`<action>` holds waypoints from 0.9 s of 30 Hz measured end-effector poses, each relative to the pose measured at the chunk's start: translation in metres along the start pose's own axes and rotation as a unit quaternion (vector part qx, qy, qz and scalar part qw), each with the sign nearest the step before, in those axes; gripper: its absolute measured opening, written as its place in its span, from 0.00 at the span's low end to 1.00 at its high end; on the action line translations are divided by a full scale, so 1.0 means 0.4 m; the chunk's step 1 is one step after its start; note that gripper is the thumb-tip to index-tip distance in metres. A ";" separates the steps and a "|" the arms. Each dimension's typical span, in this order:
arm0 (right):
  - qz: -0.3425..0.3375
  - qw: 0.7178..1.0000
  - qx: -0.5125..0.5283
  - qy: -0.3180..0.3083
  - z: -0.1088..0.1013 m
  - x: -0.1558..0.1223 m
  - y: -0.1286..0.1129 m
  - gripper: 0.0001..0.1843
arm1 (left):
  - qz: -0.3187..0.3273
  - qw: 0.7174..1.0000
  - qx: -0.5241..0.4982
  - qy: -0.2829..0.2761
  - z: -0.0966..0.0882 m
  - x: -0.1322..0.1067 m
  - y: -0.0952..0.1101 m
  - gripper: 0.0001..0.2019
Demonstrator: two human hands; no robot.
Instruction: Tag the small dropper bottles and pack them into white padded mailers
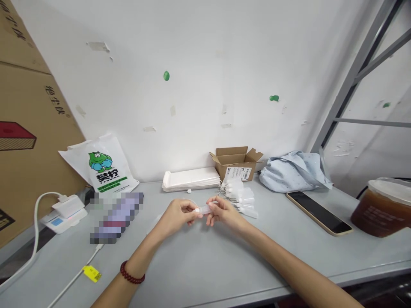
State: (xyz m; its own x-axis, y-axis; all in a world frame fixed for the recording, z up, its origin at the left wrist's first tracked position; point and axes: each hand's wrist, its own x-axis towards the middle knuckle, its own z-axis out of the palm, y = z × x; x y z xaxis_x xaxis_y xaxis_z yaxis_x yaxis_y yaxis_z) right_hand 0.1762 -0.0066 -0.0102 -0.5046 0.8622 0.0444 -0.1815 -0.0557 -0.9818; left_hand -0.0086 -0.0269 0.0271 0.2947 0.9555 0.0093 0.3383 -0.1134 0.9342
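Between both hands, above the grey table, is a small translucent piece with a white end [204, 209]. My left hand [178, 216] pinches its white end between thumb and fingertips. My right hand [224, 212] grips the clear end, with the other fingers curled below it. Just beyond my right hand lies a pile of similar translucent pieces [242, 196] with white ends and thin cords. A small white bit [189, 191] rests on the table past my left hand. Something clear and flat, partly hidden, lies behind my left wrist.
At the wall stand a stack of white envelopes [191, 179], an open cardboard box [236, 160] and a light blue cloth bag [292, 173]. A phone [317, 211] and a drink cup [382, 209] are right. Left are a white plastic bag [105, 167], a charger [66, 211] and a cable [72, 280].
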 end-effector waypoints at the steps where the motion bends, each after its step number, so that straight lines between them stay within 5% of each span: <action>1: 0.010 1.000 -0.011 0.006 0.001 0.001 0.001 0.26 | 0.002 1.000 0.000 0.001 0.000 0.000 0.002 0.09; 16: -0.032 0.997 -0.050 0.039 0.010 -0.006 -0.014 0.22 | 0.022 1.000 -0.011 -0.002 -0.004 0.005 0.002 0.15; 27: -0.085 0.986 -0.139 0.042 0.009 -0.013 -0.021 0.20 | -0.019 0.999 0.026 -0.031 0.007 -0.008 0.012 0.22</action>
State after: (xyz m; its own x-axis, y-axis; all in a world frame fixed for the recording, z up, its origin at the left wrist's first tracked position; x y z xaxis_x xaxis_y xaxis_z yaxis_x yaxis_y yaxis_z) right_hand 0.1774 -0.0124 -0.0016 -0.4127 0.8869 0.2077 -0.0128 0.2223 -0.9749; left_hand -0.0054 -0.0314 0.0306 0.3356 0.9407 -0.0503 0.3957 -0.0923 0.9137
